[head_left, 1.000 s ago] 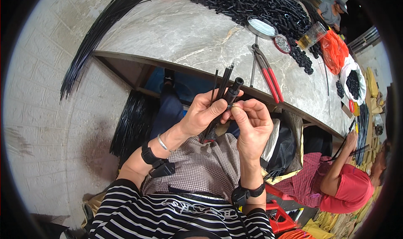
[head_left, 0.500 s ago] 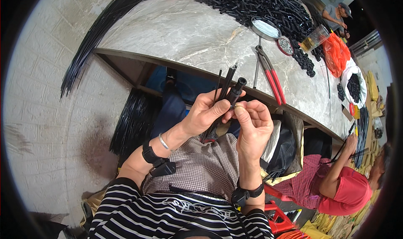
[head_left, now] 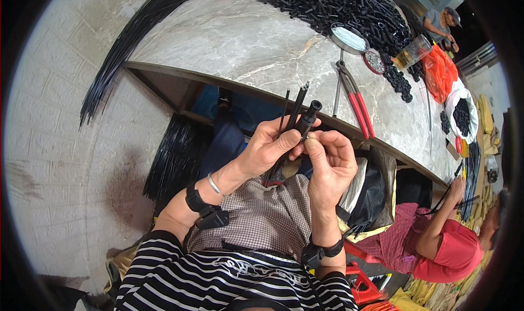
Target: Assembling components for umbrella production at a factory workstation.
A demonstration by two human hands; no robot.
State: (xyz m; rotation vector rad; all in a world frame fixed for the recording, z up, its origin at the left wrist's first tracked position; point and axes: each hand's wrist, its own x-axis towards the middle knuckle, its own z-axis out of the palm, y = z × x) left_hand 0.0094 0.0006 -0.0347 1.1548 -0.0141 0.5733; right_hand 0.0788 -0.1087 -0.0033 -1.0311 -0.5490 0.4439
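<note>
Head view — found the black tube [head_left: 310,116] clasped in the left hand [head_left: 270,148], beside thin black rods [head_left: 297,106], long axis pointing away toward the table [head_left: 229,38] and slightly right. Saw the right hand [head_left: 331,161] just at its near end, thumb and finger pressed together — on what, could not tell. Beyond, noted red-handled pliers [head_left: 361,110] on the table.

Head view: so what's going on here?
The person's left hand has thin black rods and a black tube in its grip. The right hand is pinched closed at the tube's lower end; whatever is between its fingertips is too small to make out. Red-handled pliers lie on the grey table, near heaped black parts.
</note>
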